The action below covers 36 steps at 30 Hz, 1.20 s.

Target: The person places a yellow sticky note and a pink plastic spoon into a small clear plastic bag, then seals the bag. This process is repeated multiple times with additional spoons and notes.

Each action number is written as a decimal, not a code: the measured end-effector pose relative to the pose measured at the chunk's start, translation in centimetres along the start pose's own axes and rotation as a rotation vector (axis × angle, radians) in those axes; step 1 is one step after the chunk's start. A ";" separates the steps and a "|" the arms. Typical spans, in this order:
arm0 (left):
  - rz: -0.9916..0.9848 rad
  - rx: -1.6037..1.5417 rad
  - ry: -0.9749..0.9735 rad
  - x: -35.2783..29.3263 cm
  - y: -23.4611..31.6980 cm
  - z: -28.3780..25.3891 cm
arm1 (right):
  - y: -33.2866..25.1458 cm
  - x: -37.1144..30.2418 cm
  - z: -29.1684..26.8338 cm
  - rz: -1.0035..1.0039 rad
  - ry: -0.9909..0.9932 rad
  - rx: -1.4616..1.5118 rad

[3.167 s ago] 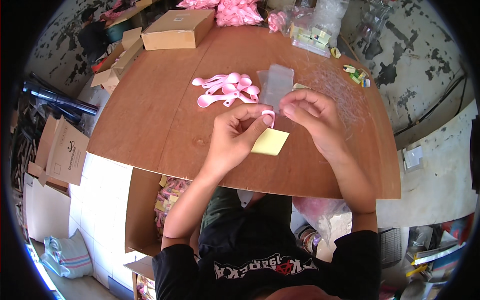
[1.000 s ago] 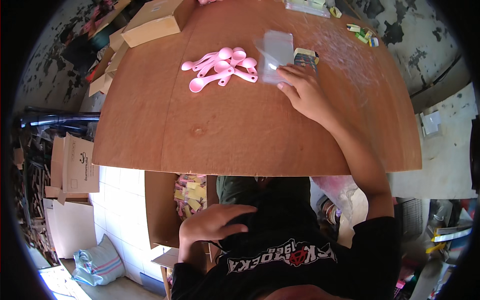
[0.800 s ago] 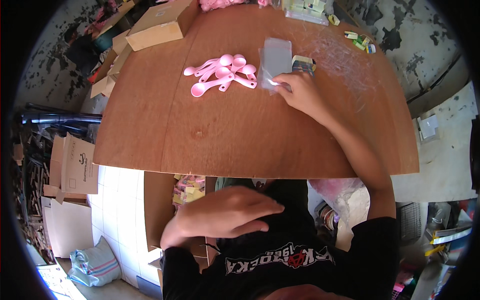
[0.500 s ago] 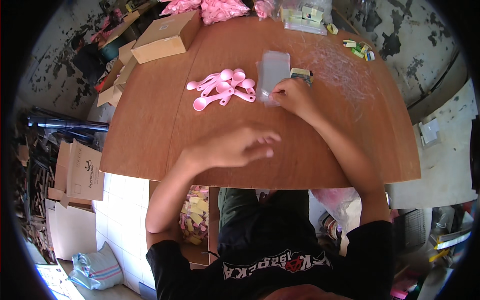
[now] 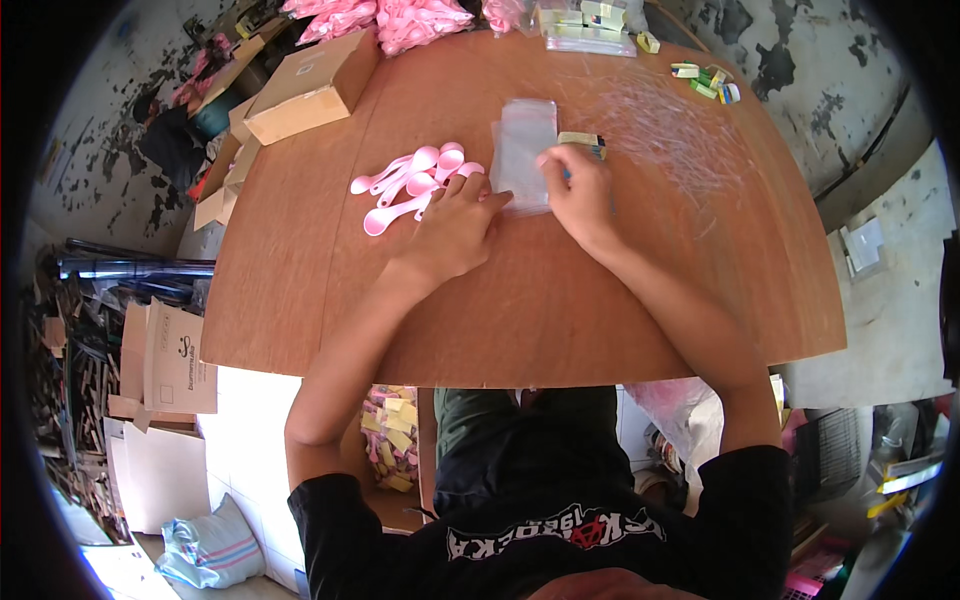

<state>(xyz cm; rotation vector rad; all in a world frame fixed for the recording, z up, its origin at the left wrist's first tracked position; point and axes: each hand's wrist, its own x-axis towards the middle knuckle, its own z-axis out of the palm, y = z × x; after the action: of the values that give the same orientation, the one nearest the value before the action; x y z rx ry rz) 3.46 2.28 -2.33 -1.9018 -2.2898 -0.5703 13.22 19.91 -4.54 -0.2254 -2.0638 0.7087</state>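
Observation:
A heap of pink plastic measuring spoons point(image 5: 423, 185) lies on the brown table, left of the middle. Over its right end reaches my left hand point(image 5: 450, 232), fingers partly spread and touching or just above the spoons; their tips are partly hidden. Right of the heap is a stack of clear plastic bags point(image 5: 522, 160), its lower edge close to my left fingertips. My right hand point(image 5: 582, 198) is curled closed beside the bags, a bit of blue showing at its fingers; what it holds is unclear. Just beyond it sits a small stack of printed cards point(image 5: 585, 143).
Thin clear plastic strips point(image 5: 670, 130) are scattered at right, with small yellow-green packs point(image 5: 708, 82) behind. A cardboard box point(image 5: 312, 88) stands at the back left. Pink bagged goods point(image 5: 425, 22) line the far edge. Below the table is a carton with yellow and pink pieces point(image 5: 390, 430).
My left hand has moved forward and left from the near side of the table onto the spoons. My right hand has shifted slightly, still curled near the bags. The view has turned slightly.

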 end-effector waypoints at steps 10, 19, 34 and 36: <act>0.154 -0.022 0.365 -0.6 0.7 -2.9 | -3.0 -0.8 -0.6 -0.547 -0.143 0.094; -0.103 -0.396 0.557 -6.3 2.5 -7.3 | -2.5 2.1 -7.9 0.012 -0.743 -0.396; -0.370 -1.311 0.663 -9.1 3.2 -6.1 | -11.9 -10.7 -13.4 -0.620 -0.835 -0.117; -0.394 -1.215 0.630 -9.0 3.4 -5.6 | -13.2 -8.9 -13.5 -0.500 -0.698 -0.030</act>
<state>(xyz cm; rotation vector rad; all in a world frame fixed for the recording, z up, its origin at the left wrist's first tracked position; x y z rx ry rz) 7.80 -7.54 0.70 -1.0733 -1.9247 -2.5743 30.71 10.83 2.23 0.5876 -2.6327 0.4733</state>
